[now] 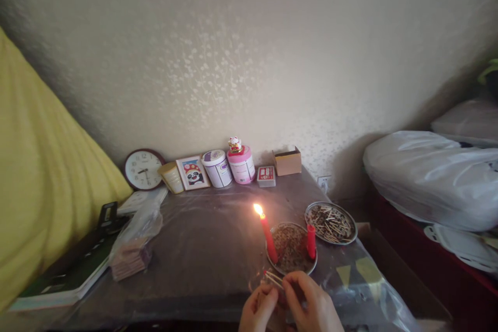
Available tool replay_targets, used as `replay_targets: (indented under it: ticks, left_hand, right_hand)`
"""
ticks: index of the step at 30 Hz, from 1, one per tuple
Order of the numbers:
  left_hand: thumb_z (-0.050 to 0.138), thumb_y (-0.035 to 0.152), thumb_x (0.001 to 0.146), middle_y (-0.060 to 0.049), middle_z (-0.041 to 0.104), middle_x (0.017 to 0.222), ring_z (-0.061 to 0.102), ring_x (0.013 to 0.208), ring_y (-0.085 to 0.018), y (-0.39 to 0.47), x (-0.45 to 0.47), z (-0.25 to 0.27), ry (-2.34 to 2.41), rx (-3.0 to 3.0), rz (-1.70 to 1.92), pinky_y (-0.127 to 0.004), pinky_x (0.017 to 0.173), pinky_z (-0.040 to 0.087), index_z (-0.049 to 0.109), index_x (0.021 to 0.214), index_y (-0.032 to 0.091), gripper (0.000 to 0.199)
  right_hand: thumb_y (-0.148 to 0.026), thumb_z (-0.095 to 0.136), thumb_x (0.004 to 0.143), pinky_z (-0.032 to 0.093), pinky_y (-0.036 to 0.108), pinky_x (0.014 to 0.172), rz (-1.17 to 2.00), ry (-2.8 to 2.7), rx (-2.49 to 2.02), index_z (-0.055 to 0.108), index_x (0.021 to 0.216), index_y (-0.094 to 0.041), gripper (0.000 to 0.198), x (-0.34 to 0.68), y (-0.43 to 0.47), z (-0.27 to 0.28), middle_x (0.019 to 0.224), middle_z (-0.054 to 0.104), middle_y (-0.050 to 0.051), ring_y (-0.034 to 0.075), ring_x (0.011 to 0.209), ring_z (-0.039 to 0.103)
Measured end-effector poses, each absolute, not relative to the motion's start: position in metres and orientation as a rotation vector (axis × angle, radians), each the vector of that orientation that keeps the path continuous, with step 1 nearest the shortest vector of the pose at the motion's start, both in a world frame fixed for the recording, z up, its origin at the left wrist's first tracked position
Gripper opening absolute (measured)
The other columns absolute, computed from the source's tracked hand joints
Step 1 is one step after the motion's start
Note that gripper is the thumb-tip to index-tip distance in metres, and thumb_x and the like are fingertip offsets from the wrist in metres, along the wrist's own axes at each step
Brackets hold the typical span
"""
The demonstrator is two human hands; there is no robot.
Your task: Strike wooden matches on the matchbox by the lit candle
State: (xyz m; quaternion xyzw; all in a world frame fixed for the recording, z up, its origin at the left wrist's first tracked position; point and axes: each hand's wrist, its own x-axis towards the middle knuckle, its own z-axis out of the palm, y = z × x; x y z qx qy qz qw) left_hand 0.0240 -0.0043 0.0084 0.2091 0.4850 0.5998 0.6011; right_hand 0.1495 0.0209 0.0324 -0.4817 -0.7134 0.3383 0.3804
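Note:
At the table's front edge my right hand (311, 301) pinches thin matchsticks (274, 279), about two, with a red tip pointing left. Close beside it my left hand (259, 307) has its thumb and fingers pressed together just below the sticks; what it holds, if anything, is hidden. Beyond my hands stands a round metal dish (290, 271) of brownish grains. A lit red candle (268, 238), leaning a little, stands at its left side. At its right is a shorter red candle (311, 241) with no flame.
A second dish (330, 223) of used matchsticks lies behind right. Along the wall stand a clock (144, 169), a yellowish cup (171, 177), a panda picture (193, 173), two tubs (217, 169), a card box (266, 176) and a cardboard box (288, 162). A bagged stack (130, 258) lies left.

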Motion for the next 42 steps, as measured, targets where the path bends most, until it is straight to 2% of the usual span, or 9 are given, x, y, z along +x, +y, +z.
replay_targets:
  ticks: [5,12,18,22,25,30,37,42]
  left_hand:
    - [0.086,0.056,0.041,0.000,0.062,0.047,0.060,0.052,-0.015,-0.003,0.024,0.010,1.184,0.499,1.491,-0.024,0.053,0.048,0.069,0.054,0.018,0.043]
    - [0.086,0.056,0.041,0.003,0.056,0.042,0.047,0.034,-0.011,-0.003,0.021,0.008,1.203,0.505,1.463,-0.022,0.036,0.037,0.065,0.052,0.018,0.045]
    - [0.085,0.058,0.042,0.001,0.057,0.043,0.048,0.035,-0.012,-0.003,0.020,0.005,1.242,0.563,1.415,-0.022,0.034,0.035,0.063,0.052,0.018,0.046]
    - [0.083,0.059,0.044,0.001,0.055,0.043,0.045,0.039,-0.013,-0.002,0.018,0.002,1.263,0.622,1.407,-0.023,0.036,0.035,0.060,0.050,0.019,0.047]
    - [0.084,0.052,0.048,0.002,0.054,0.044,0.045,0.042,-0.013,-0.002,0.017,0.003,1.281,0.675,1.412,-0.023,0.039,0.035,0.060,0.048,0.019,0.041]
    - [0.081,0.040,0.054,-0.001,0.061,0.046,0.050,0.042,-0.015,-0.003,0.017,0.011,1.309,0.683,1.373,-0.025,0.039,0.037,0.060,0.048,0.021,0.029]
    - [0.082,0.047,0.053,0.000,0.064,0.046,0.049,0.031,-0.014,-0.004,0.015,0.016,1.331,0.604,1.331,-0.026,0.032,0.040,0.059,0.052,0.020,0.036]
    - [0.081,0.055,0.052,-0.003,0.067,0.050,0.050,0.030,-0.013,-0.001,0.000,0.017,1.269,0.567,1.378,-0.024,0.030,0.039,0.060,0.056,0.018,0.043]
  right_hand:
    - [-0.032,0.046,0.090,0.047,0.022,0.061,0.806,-1.770,-1.172,0.063,0.080,-0.022,0.022,0.142,0.016,0.026,0.071,0.068,0.002,0.017,0.062,0.065]
    - [-0.037,0.051,0.085,0.048,0.023,0.060,1.020,-1.649,-1.184,0.068,0.077,-0.020,0.025,0.136,0.018,0.022,0.070,0.072,0.004,0.019,0.063,0.067]
    - [-0.043,0.058,0.078,0.049,0.023,0.051,1.315,-1.512,-1.221,0.071,0.070,-0.017,0.030,0.137,0.024,0.013,0.063,0.070,0.004,0.020,0.059,0.065]
    - [-0.040,0.058,0.078,0.048,0.023,0.050,1.295,-1.539,-1.232,0.068,0.066,-0.016,0.028,0.140,0.024,0.015,0.061,0.068,0.004,0.018,0.057,0.062]
    - [-0.037,0.056,0.080,0.048,0.023,0.053,1.244,-1.576,-1.256,0.066,0.065,-0.016,0.027,0.141,0.024,0.020,0.061,0.068,0.004,0.019,0.060,0.062]
    - [-0.034,0.052,0.082,0.047,0.025,0.058,1.094,-1.645,-1.310,0.064,0.066,-0.017,0.027,0.146,0.025,0.025,0.062,0.068,0.004,0.020,0.061,0.063]
    - [-0.039,0.050,0.083,0.045,0.026,0.057,1.090,-1.606,-1.315,0.062,0.064,-0.017,0.031,0.147,0.028,0.029,0.062,0.066,0.004,0.020,0.061,0.061]
    - [-0.044,0.051,0.081,0.038,0.025,0.050,1.162,-1.540,-1.325,0.061,0.061,-0.017,0.035,0.146,0.027,0.034,0.054,0.059,0.001,0.017,0.052,0.053]
